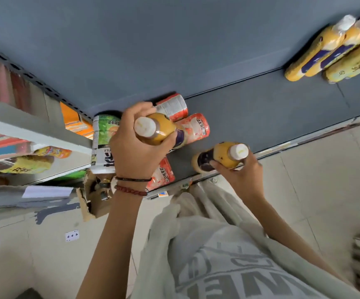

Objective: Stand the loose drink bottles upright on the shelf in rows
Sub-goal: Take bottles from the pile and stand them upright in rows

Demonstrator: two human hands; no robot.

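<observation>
Left of the left hand's fingers, a green-labelled bottle (107,128) stands on the dark shelf (271,113), with a torn cardboard box (93,203) below it on the floor. The left hand (136,147) has its fingers curled round the shoulder of a yellow bottle (159,130), just under the white cap, and holds it above a cluster of red-labelled bottles (196,127) that sit behind and under those fingers.

To the right, the right hand (241,171) grips a second yellow bottle (220,157) by the upper body, fingers wrapped from below. It is tilted, with its base near the shelf's front edge.

These look like full plastic bottles: fairly heavy for their size, stiff enough to squeeze, with a smooth label wrap that may slip. The shoulder below the cap seems the safest hold. The tall shape will probably tip easily beside neighbours.

Well beyond the right fingers, three more yellow bottles (325,50) stand at the back, cut off by the frame edge. I cannot tell whether the second bottle's base touches the shelf. The left hand hides part of the cluster, and the labels are blurred.
</observation>
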